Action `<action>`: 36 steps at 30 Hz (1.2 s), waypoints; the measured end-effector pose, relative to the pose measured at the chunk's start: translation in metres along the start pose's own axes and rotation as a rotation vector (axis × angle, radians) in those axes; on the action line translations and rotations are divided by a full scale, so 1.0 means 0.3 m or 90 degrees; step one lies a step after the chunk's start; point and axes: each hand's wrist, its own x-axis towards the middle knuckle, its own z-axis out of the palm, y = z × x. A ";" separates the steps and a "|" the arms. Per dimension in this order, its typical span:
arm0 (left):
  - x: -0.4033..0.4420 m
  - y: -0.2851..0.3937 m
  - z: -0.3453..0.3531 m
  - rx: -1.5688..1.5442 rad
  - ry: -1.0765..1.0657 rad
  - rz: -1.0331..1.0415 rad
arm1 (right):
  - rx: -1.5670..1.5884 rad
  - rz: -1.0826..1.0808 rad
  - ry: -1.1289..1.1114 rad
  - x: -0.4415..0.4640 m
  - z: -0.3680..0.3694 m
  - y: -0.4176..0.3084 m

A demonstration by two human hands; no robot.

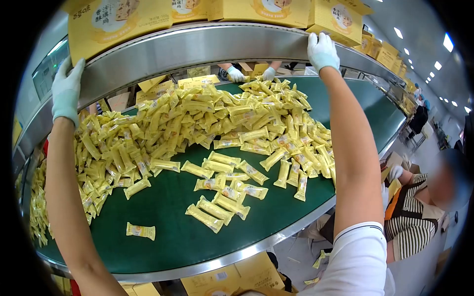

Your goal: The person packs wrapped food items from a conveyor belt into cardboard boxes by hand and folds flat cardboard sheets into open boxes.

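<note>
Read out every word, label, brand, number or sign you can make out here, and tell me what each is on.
Left yellow box up top: large Chinese characters, apparently including "酥"; the rest unclear.
Yellow box by the right hand: Chinese characters, too blurred to quote.
Lone wrapped snack: print too small to read.
Carton below: pale label, too small to read.
No numbers are readable.

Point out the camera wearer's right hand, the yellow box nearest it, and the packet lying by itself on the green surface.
Right hand [324, 52], head view: back of the glove.
Yellow box [339, 20], head view: its printed side.
Lone packet [140, 231], head view: middle of its wrapper.
</note>
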 end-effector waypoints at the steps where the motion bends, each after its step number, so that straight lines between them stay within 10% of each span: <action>1: -0.005 0.024 0.004 -0.017 -0.021 -0.023 | 0.068 -0.001 0.027 -0.040 -0.012 -0.005; 7: -0.007 0.100 0.010 0.153 -0.094 -0.049 | 0.347 -0.095 0.080 -0.451 -0.041 -0.098; 13: -0.391 0.306 -0.122 0.105 -0.178 0.128 | 0.553 -0.211 -0.269 -1.171 -0.406 -0.145; 15: -0.649 0.409 -0.295 -0.082 -0.546 -0.055 | 0.523 -0.308 -0.342 -1.366 -0.481 -0.077; 17: -0.852 0.412 -0.460 -0.089 -0.897 0.286 | 0.442 -0.336 -0.447 -1.536 -0.544 0.014; 20: -1.196 0.351 -0.623 0.179 -1.552 -0.020 | 0.316 -0.251 -0.462 -1.784 -0.626 0.140; 26: -1.802 0.145 -0.721 0.464 -0.907 -0.520 | 0.141 0.138 -0.625 -2.095 -0.608 0.234; 36: -2.067 0.056 -0.724 0.147 -0.688 -0.662 | 0.270 0.208 -0.791 -2.134 -0.596 0.214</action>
